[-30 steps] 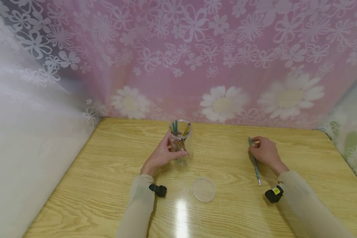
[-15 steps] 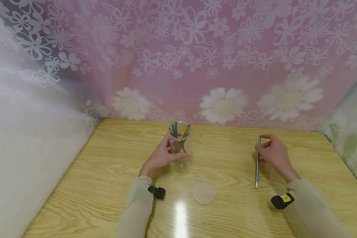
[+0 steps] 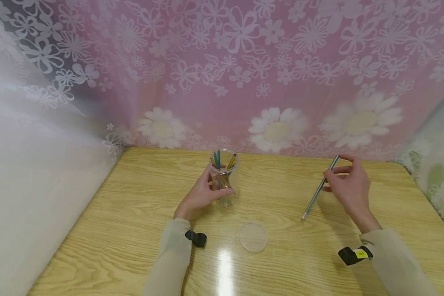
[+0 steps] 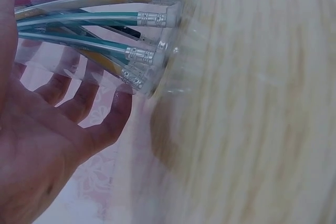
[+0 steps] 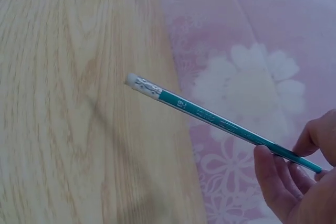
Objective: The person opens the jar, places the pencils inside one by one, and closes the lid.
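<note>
My left hand (image 3: 200, 195) grips a clear round jar (image 3: 234, 193) standing on the table, thumb across its near side and fingers behind. Several pencils (image 4: 110, 22) lean inside, teal, yellow and dark red, their white erasers down at the jar's bottom. At the right, my right hand (image 3: 349, 189) pinches a teal pencil (image 5: 210, 119) near its far end. That pencil tilts, with its silver ferrule and white eraser pointing down and left, above the table. A clear round lid (image 3: 253, 237) lies flat in front of the jar, slightly to its right.
The wood-grain table (image 3: 133, 255) ends at the back against a pink floral curtain (image 3: 222, 82). A pale sheet (image 3: 33, 185) hangs along the left side. Each sleeve carries a black wrist camera (image 3: 355, 255).
My right hand has raised the teal pencil off the table and shifted right, swinging its eraser end to the left. The left hand and jar have stayed in place.
</note>
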Demonstrator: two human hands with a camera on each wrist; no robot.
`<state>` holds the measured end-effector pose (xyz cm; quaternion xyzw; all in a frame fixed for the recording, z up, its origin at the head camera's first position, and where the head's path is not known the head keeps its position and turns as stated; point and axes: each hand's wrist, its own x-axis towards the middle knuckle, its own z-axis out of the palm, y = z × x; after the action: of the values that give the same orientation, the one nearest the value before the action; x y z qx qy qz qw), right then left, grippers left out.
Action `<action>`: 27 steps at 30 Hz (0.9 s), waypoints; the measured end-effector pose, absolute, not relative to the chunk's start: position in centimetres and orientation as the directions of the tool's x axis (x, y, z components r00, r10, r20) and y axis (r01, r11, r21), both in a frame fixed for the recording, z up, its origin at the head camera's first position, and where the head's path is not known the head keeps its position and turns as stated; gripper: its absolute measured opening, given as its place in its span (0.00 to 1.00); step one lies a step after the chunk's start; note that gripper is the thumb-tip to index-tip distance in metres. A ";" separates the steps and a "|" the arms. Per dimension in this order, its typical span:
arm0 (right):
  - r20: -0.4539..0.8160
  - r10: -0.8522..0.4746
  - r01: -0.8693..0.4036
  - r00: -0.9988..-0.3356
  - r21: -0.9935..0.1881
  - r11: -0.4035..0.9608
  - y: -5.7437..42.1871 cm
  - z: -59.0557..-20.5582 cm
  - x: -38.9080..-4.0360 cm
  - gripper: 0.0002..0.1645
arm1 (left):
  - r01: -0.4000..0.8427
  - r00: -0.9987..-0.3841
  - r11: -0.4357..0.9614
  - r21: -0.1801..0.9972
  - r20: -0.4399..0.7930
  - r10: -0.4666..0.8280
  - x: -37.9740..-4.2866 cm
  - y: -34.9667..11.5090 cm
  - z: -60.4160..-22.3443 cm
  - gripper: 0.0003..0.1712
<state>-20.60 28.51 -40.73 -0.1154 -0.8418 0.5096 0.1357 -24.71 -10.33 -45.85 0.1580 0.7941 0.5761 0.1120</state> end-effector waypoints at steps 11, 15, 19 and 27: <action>0.244 0.483 -0.213 -0.841 -0.970 0.118 27.0 -38.8 -20.3 0.34 | 0.143 -0.924 0.273 0.951 0.030 0.380 -24.9 -10.3 -45.9 0.44; 0.310 0.485 -0.316 -0.818 -0.946 0.072 26.7 -38.5 -20.2 0.33 | 0.142 -0.927 0.279 0.950 0.029 0.374 -24.9 -10.3 -46.0 0.44; 0.380 0.491 -0.416 -0.784 -0.909 0.039 26.2 -38.1 -20.2 0.31 | 0.140 -0.928 0.282 0.949 0.027 0.371 -24.9 -10.2 -46.2 0.43; 0.491 0.510 -0.563 -0.707 -0.826 0.015 25.0 -36.6 -20.2 0.30 | 0.129 -0.928 0.281 0.951 0.016 0.372 -24.8 -10.2 -46.1 0.44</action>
<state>-20.17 25.03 -36.63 0.0222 -0.6012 0.7013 0.3824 -24.80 -10.18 -46.12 0.1579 0.7934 0.5784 0.1049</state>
